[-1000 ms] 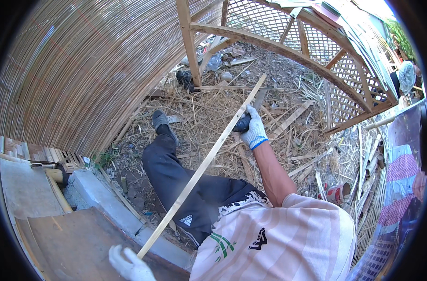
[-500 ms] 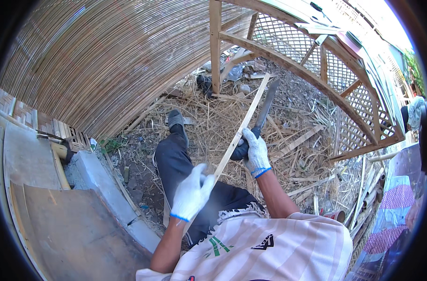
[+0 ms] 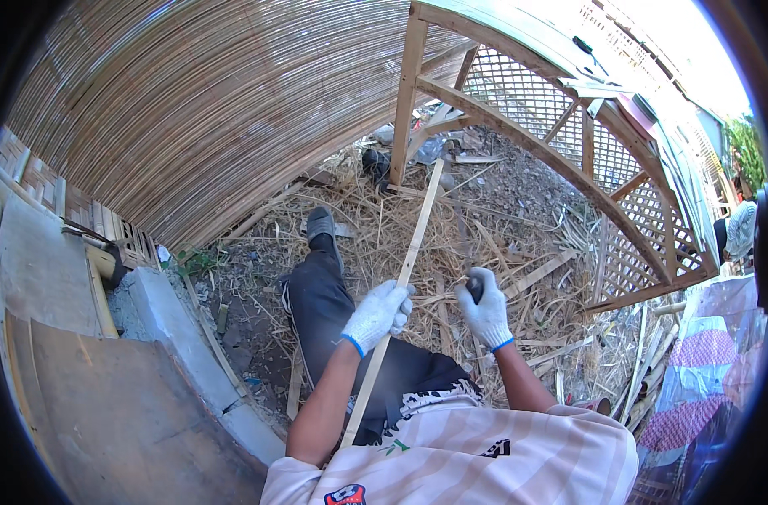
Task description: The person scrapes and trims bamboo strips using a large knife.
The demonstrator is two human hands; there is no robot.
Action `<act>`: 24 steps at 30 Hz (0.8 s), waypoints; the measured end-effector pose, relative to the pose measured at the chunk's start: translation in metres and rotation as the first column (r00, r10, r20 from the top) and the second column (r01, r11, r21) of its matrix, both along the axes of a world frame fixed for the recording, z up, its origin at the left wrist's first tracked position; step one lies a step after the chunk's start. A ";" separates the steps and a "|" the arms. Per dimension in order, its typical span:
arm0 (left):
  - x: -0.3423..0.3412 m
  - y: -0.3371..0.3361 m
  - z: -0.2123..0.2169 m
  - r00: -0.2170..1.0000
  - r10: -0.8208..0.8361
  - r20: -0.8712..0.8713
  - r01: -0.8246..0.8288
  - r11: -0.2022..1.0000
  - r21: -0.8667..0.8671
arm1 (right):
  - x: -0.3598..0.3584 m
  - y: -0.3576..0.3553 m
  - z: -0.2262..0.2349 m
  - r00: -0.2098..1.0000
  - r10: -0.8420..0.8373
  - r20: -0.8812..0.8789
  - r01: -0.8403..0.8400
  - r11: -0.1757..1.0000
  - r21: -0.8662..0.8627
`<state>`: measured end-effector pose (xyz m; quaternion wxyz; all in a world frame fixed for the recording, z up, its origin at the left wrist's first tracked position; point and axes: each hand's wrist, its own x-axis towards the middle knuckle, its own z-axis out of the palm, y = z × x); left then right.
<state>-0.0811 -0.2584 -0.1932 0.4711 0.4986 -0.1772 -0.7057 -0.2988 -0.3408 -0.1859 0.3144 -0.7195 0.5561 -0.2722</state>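
Note:
A long pale bamboo or wood strip slants from beside my body up and away over the straw. My left hand, in a white glove with a blue cuff, is wrapped round its middle. To the right, my gloved right hand grips a knife by its dark handle. The blade points away from me and is smeared by motion, so its edge is hard to make out. Knife and strip are apart.
Straw and loose slats litter the ground. A wooden lattice frame stands at far right, a slatted bamboo screen at far left. Near left are a concrete block and a brown sheet. My shoe rests ahead.
My left hand has moved up and closed round the strip. The strip has shifted to a steeper slant, and my right hand has drawn away from it to the right with the knife.

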 end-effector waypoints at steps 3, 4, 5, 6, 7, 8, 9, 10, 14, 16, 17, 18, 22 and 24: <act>-0.001 0.006 -0.007 0.998 0.021 -0.060 -0.021 1.000 -0.004 | 0.004 0.002 0.002 0.971 0.167 -0.170 -0.156 0.985 0.079; 0.001 0.007 -0.012 0.991 0.037 -0.128 -0.037 0.999 -0.004 | 0.007 0.002 -0.002 0.924 0.255 -0.285 -0.253 0.967 0.044; 0.002 0.008 -0.015 0.979 0.052 -0.196 -0.054 0.999 -0.002 | 0.010 0.001 -0.004 0.856 0.330 -0.399 -0.350 0.936 0.022; 0.002 0.008 -0.019 0.978 0.089 -0.187 -0.087 0.996 0.022 | 0.013 -0.003 -0.005 0.843 0.359 -0.401 -0.388 0.922 0.011; 0.001 0.009 -0.022 0.977 0.094 -0.194 -0.091 0.996 0.023 | 0.016 -0.005 -0.004 0.838 0.364 -0.406 -0.392 0.920 0.014; 0.001 0.010 -0.025 0.976 0.101 -0.192 -0.100 0.995 0.019 | 0.019 -0.008 -0.002 0.800 0.413 -0.435 -0.460 0.888 -0.003; 0.000 0.011 -0.027 0.976 0.108 -0.189 -0.107 0.994 0.016 | 0.023 -0.012 -0.001 0.759 0.458 -0.464 -0.525 0.851 -0.018; 0.000 0.010 -0.026 0.975 0.109 -0.196 -0.108 0.994 0.018 | 0.024 -0.019 -0.001 0.756 0.447 -0.479 -0.511 0.859 -0.004; 0.001 0.008 -0.030 0.976 0.107 -0.189 -0.100 0.994 0.049 | 0.040 -0.054 -0.014 0.739 0.347 -0.578 -0.420 0.908 0.008; 0.009 0.010 -0.042 0.956 0.100 -0.275 -0.101 0.995 0.012 | 0.047 -0.041 -0.015 0.751 0.390 -0.533 -0.459 0.888 0.004; 0.007 0.010 -0.037 0.955 0.106 -0.277 -0.106 0.994 0.013 | 0.049 -0.033 -0.011 0.766 0.427 -0.480 -0.487 0.873 0.000; 0.004 0.009 -0.031 0.957 0.120 -0.263 -0.118 0.993 0.023 | 0.048 -0.028 -0.003 0.716 0.475 -0.512 -0.543 0.839 0.019; 0.002 0.019 -0.027 0.952 0.080 -0.295 -0.084 0.996 -0.001 | 0.033 -0.077 -0.043 0.921 0.211 -0.327 -0.274 0.948 -0.160; 0.009 0.017 -0.028 0.951 0.081 -0.297 -0.086 0.996 -0.003 | 0.019 -0.080 -0.044 0.909 0.237 -0.343 -0.295 0.947 -0.130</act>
